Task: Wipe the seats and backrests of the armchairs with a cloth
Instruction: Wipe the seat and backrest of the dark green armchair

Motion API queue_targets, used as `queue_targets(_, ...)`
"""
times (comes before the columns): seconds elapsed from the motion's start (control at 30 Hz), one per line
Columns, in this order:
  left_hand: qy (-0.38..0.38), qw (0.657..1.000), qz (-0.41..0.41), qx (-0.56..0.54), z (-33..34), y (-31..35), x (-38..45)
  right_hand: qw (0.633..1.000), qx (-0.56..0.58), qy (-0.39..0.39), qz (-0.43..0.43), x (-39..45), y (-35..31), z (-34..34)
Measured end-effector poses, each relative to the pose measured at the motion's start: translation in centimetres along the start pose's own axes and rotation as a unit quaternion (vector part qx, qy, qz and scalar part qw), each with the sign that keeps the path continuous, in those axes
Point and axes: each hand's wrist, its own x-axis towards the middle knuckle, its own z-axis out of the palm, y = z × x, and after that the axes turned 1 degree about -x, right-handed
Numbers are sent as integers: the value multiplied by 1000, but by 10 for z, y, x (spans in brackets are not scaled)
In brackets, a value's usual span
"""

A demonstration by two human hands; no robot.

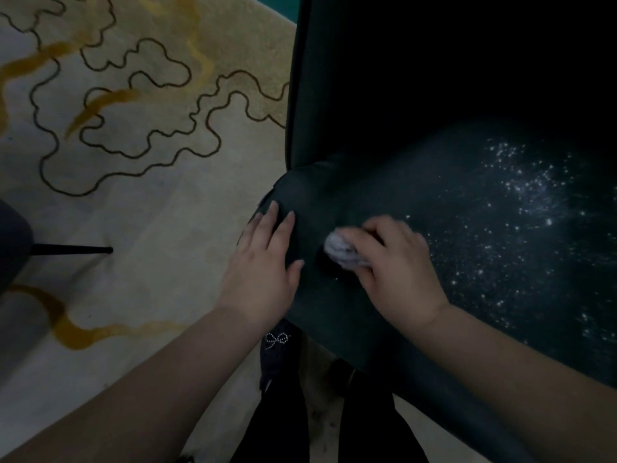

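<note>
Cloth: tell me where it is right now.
In the head view, the cloth is bunched in the right hand on the dark seat, near its left front corner, just right of the left hand.

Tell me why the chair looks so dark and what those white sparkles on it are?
Head view: dim light and dark upholstery leave the armchair backrest nearly black. The sparkles are bright specks on the seat; what they are is unclear. The cloth under the right hand is motion-blurred; the left hand looks sharper.

We see the right hand (397, 262) gripping the cloth (344, 250) on the armchair seat (467, 228); the left hand (263, 262) rests flat at its 9 o'clock.
</note>
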Motion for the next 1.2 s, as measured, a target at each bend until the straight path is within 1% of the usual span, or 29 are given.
queue_targets(0.07,0,1000,5,-1,0,-2,0,1000,-20,-12,-10,-13,12,-7)
queue_targets(0.17,4,1000,3,-4,1,-2,0,999,-7,34,33,6,23,-12)
queue_targets(0.23,6,1000,1,-7,2,-1,0,995,12,64,72,30,17,-7)
queue_targets(0.3,6,1000,0,-8,3,0,0,994,18,65,83,38,1,1)
queue_targets(0.33,6,1000,2,-10,3,0,0,996,16,54,69,33,-7,4)
queue_targets(0.43,2,1000,13,-7,0,-3,0,1000,-1,14,-11,-4,-8,5)
queue_targets(0.5,-3,1000,23,-1,-1,-5,-1,999,-14,18,-22,-19,4,-4)
queue_targets(0.57,-5,1000,27,3,-1,-6,-1,998,-12,51,28,-6,17,-9)
queue_targets(0.63,-1,1000,28,4,0,-6,-1,991,4,94,93,25,19,-9)
queue_targets(0.67,-1,1000,28,5,0,-6,-1,989,16,96,111,38,14,-7)
queue_targets(0.7,-2,1000,28,6,1,-6,-1,990,25,86,109,46,5,-3)
queue_targets(0.77,-4,1000,29,8,0,-6,0,997,27,50,50,38,-13,7)
queue_targets(0.83,-6,1000,29,6,-1,-8,0,1000,12,11,-17,6,-18,12)
queue_targets(0.9,-9,999,34,7,-1,-9,0,999,-10,-2,-51,-23,-10,6)
queue_targets(0.97,-11,999,40,14,-1,-9,0,999,-20,19,-35,-28,6,-2)
queue_targets(1.07,-9,999,40,15,0,-9,-1,993,-6,93,69,6,18,-5)
queue_targets(1.1,-8,999,40,15,0,-8,-2,990,7,105,94,18,14,-3)
queue_targets(1.13,-9,999,41,15,1,-8,-3,989,16,107,97,23,6,1)
queue_targets(1.2,-9,999,43,12,1,-6,-4,996,10,81,38,13,-9,11)
